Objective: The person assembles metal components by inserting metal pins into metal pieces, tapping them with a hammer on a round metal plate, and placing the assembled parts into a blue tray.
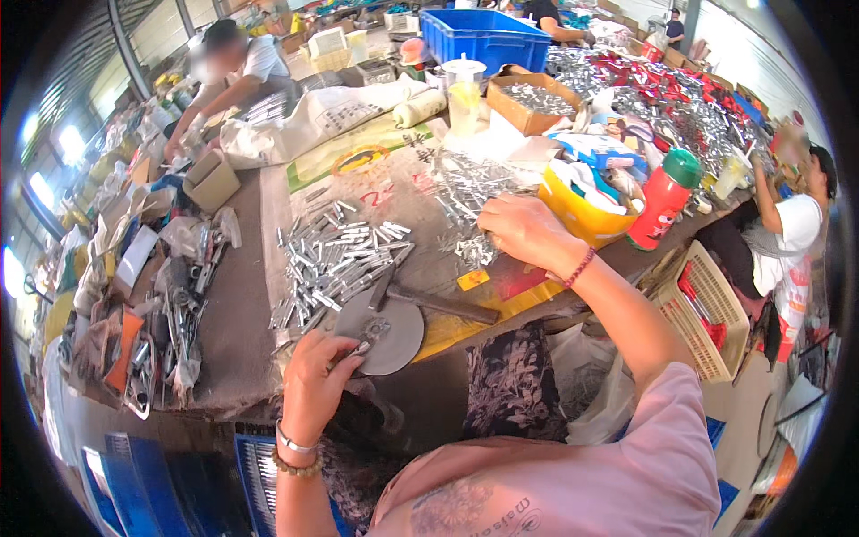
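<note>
At the near table edge, my left hand is closed in a pinch on a small metal part, over the rim of a round grey metal disc. A hammer lies with its head on the disc and its dark handle toward the right. Beyond the disc spreads a heap of short silver metal tubes. My right hand is at a pile of thin metal pieces, its fingers curled together and pointing down. Whatever is between those fingertips is hidden.
Right of the pile stand a yellow bowl with cloths and a red bottle with a green cap. Farther back are a cardboard box of parts and a blue crate. Tools in plastic lie left. Co-workers sit around the table.
</note>
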`<state>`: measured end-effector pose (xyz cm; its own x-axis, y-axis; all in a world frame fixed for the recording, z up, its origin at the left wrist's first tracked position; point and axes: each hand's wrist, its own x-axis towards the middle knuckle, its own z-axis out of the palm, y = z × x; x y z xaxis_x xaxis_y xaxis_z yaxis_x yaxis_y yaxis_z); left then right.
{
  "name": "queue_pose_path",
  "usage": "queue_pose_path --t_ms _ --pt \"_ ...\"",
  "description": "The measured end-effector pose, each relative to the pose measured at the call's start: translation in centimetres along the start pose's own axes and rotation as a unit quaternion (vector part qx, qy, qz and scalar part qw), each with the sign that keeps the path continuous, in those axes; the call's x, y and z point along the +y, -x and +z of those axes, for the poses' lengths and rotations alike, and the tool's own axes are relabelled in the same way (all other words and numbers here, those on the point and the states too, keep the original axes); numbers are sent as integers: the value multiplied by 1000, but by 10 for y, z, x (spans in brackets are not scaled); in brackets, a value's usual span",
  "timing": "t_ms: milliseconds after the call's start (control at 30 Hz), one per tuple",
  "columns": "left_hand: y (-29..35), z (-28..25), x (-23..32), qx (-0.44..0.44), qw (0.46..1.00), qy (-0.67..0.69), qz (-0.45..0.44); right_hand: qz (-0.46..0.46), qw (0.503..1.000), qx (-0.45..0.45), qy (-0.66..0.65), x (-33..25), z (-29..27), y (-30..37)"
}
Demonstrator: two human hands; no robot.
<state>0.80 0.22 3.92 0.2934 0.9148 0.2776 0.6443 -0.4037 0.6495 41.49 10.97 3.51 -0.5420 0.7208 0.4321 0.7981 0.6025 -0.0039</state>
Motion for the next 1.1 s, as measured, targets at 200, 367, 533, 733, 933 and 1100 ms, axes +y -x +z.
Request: queue_pose_path --t_ms 200,367,533,733,933,1100 --pt "0 12 -9 42 999 -15 27 -19 980 93 -173 -101 -14 -12" --pt "2 15 -8 62 997 -5 40 -44 969 50 -237 -168 7 -10" --pt "6 17 -9 75 997 -9 33 -17 973 64 -219 -183 26 -15" --pt "9 16 -6 50 998 16 -16 -25 974 43 -219 -182 26 -16" --pt "9 18 -9 60 998 37 -6 -27 972 61 -227 -181 30 -18" --pt "10 21 -12 70 997 41 0 -31 968 65 -241 -179 33 -20"
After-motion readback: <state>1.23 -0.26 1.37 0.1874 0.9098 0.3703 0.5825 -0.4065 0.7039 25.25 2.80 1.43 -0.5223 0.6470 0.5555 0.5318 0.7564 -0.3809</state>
